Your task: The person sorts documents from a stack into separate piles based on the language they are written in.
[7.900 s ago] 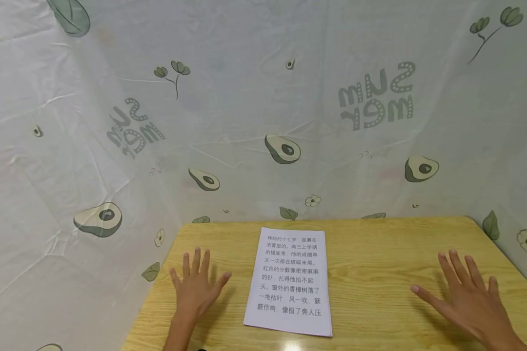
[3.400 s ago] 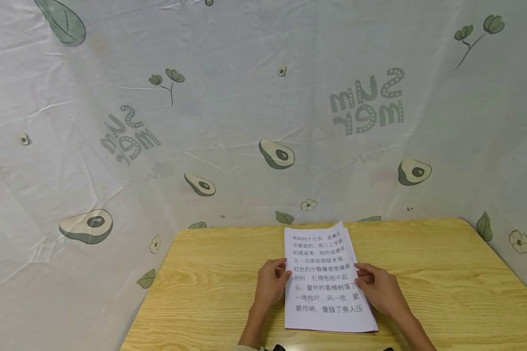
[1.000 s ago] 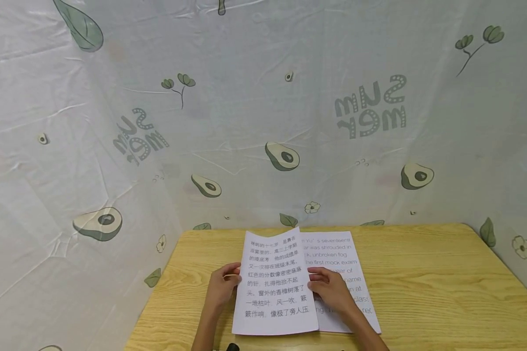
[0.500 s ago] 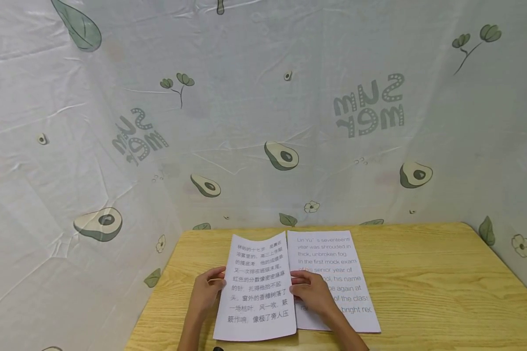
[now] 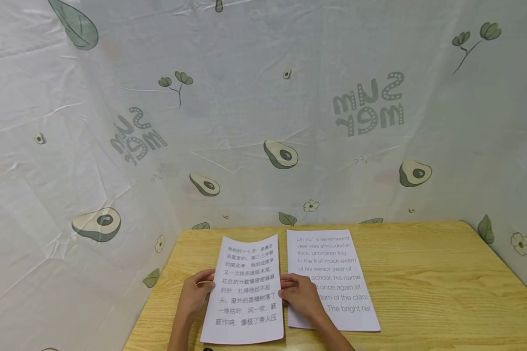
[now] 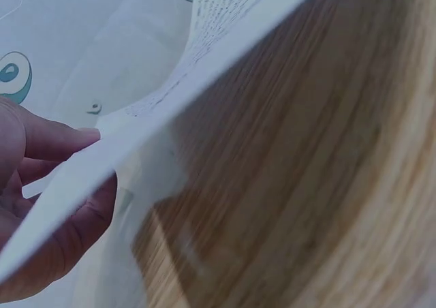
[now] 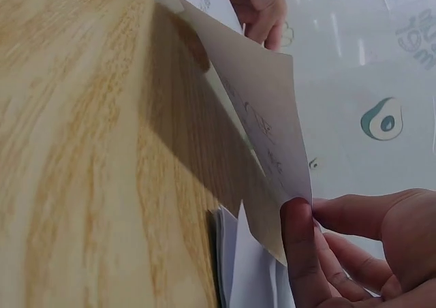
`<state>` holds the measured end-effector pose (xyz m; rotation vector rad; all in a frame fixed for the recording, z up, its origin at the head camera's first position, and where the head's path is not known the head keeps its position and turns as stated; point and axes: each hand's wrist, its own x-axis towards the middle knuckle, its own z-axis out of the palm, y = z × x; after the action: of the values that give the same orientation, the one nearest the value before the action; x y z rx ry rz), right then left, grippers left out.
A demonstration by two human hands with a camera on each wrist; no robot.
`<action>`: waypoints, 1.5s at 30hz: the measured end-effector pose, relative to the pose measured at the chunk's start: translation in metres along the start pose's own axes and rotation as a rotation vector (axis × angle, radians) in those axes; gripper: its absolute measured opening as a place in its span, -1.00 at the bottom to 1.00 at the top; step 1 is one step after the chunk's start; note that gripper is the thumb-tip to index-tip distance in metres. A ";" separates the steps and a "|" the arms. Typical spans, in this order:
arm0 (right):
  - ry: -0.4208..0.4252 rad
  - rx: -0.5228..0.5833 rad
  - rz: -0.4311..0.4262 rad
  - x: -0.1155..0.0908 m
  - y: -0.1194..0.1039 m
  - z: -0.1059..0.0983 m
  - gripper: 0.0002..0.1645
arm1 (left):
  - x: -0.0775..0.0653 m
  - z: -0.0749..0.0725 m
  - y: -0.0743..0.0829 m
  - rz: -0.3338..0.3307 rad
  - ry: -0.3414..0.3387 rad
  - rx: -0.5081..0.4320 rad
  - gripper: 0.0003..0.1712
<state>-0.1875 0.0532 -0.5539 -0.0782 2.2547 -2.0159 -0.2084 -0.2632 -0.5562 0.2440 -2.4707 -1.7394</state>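
Note:
A white paper sheet (image 5: pixel 246 292) printed with Chinese text is held over the left part of the wooden table. My left hand (image 5: pixel 194 296) pinches its left edge, thumb on the printed face and fingers behind. At its right edge, the thumb and fingers of my right hand (image 5: pixel 305 297) pinch it too. The sheet bows between them, and the right wrist view shows its lifted underside (image 7: pixel 262 110) with the table below. Right of it lies a stack of paper (image 5: pixel 327 273) with English text on top; my right hand and forearm cover part of that text.
The yellow wood-grain table (image 5: pixel 435 278) reaches back to a pale cloth (image 5: pixel 228 107) printed with avocados and leaves, which hangs behind it and at both sides. Loose page edges (image 7: pixel 252 274) of the stack stand slightly apart in the right wrist view.
Earlier my hands were spread apart, empty, beside the stack. Both then took the top sheet by its edges and carried it left, uncovering the English page; the sheet is now fully beside the stack.

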 end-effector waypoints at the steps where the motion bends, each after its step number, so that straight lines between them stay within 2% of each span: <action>1: 0.001 -0.008 -0.003 0.000 0.000 0.001 -0.43 | 0.000 -0.001 0.000 -0.003 0.000 -0.003 -0.55; 11: 0.011 -0.076 0.011 -0.001 0.000 0.006 -0.43 | -0.001 -0.004 -0.005 -0.023 0.003 0.033 -0.55; 19: 0.017 -0.096 0.000 -0.001 0.000 0.008 -0.44 | 0.000 -0.002 -0.008 -0.009 0.019 0.053 -0.55; 25: 0.041 -0.155 -0.021 -0.002 0.000 0.011 -0.51 | 0.000 -0.002 -0.009 0.005 0.025 0.070 -0.55; 32: 0.096 -0.318 -0.113 -0.004 -0.004 0.007 -0.61 | -0.002 0.000 -0.003 0.011 0.048 0.117 -0.58; 35: 0.114 -0.348 -0.131 -0.005 -0.005 0.001 -0.61 | -0.003 0.001 0.001 0.014 0.061 0.154 -0.59; 40: 0.129 -0.309 -0.102 -0.007 -0.005 -0.012 -0.64 | -0.007 0.010 0.012 0.034 0.054 0.170 -0.59; 45: 0.150 -0.305 -0.045 -0.008 -0.002 -0.029 -0.67 | -0.013 0.027 0.023 0.085 0.002 0.193 -0.56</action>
<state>-0.1835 0.0820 -0.5485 -0.0040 2.6611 -1.7342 -0.2021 -0.2281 -0.5436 0.1544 -2.6084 -1.4692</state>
